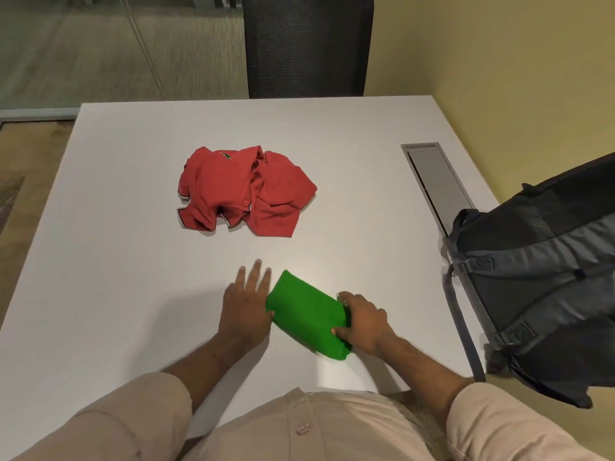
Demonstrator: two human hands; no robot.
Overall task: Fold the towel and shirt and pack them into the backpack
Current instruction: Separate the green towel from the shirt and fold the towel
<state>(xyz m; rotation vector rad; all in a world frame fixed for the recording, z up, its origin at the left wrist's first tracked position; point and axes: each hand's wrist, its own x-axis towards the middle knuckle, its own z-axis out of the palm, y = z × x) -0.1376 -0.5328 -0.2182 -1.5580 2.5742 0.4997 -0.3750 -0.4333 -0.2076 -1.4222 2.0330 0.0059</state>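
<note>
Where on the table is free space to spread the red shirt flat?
Bare table lies left of the left hand and below the red shirt. It is crowded around the green towel, right hand and backpack.

Head camera looks steeply down at table [133, 227]

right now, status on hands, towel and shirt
Left hand flat, open, beside the towel. Right hand gripping folded green towel. Red shirt crumpled, unfolded. Backpack at right table edge, path clear.

white table [133, 194]; grey cable hatch [436, 181]; dark mesh chair [306, 44] behind
</note>
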